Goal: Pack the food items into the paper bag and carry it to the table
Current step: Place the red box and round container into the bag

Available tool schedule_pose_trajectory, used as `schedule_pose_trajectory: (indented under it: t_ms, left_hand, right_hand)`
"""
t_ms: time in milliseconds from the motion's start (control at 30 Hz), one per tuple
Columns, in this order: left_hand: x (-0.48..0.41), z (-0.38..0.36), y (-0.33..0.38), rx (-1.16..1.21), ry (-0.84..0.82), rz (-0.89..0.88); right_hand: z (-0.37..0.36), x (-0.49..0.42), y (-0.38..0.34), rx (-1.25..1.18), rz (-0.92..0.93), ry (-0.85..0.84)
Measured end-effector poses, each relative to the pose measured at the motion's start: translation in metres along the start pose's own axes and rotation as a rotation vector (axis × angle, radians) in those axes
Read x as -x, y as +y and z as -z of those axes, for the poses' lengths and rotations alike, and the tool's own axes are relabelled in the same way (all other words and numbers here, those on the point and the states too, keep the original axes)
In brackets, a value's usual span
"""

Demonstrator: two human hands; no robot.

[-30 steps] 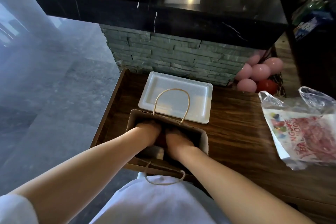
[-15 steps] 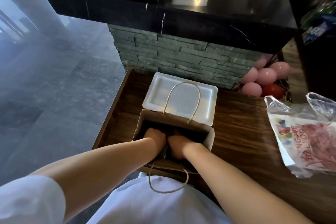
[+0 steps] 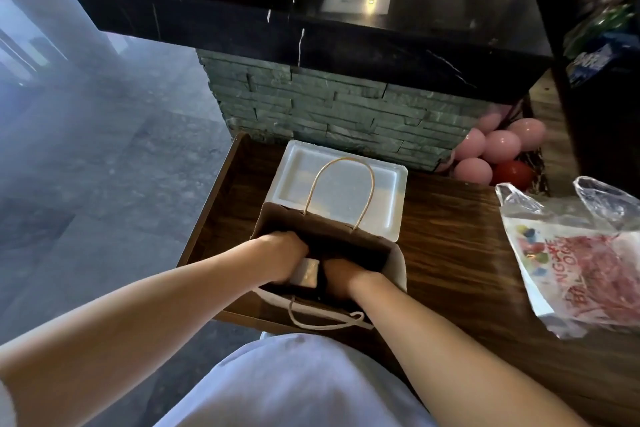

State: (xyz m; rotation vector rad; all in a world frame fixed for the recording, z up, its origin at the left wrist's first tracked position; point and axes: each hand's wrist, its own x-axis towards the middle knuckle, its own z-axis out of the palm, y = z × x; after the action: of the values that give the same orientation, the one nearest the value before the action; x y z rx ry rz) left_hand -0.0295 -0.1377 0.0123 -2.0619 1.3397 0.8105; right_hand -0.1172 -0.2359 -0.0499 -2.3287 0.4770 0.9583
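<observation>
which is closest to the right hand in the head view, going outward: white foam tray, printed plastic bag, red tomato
From the right hand, inside the paper bag:
1. White foam tray, just beyond the bag.
2. Printed plastic bag, off to the right.
3. Red tomato, far right by the pink eggs.

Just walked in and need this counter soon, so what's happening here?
A person is packing a paper bag that stands open on the wooden counter. Both the left hand and right hand are down inside it, around a pale box. A white foam tray lies just behind the bag, and a printed plastic bag sits to the right.
</observation>
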Motion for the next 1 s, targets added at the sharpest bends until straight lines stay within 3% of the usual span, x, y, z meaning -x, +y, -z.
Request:
schedule_pose_trajectory:
  t_ms: [200, 500, 633, 767, 1000]
  left_hand:
    - [0.031, 0.031, -0.005, 0.089, 0.136, 0.025]
    - [0.045, 0.028, -0.017, 0.266, 0.427, 0.180]
    - [0.040, 0.018, -0.015, 0.315, 0.481, 0.166]
    - [0.039, 0.011, -0.020, 0.335, 0.502, 0.181]
    - [0.038, 0.010, -0.019, 0.395, 0.506, 0.184]
  right_hand:
    - [0.004, -0.007, 0.001, -0.245, -0.107, 0.054]
    - [-0.013, -0.017, -0.006, -0.229, -0.166, 0.082]
    - [-0.013, -0.015, 0.001, -0.458, -0.174, 0.097]
    - [-0.007, -0.012, 0.004, -0.386, -0.098, -0.027]
    - [0.003, -0.008, 0.007, -0.460, -0.126, -0.046]
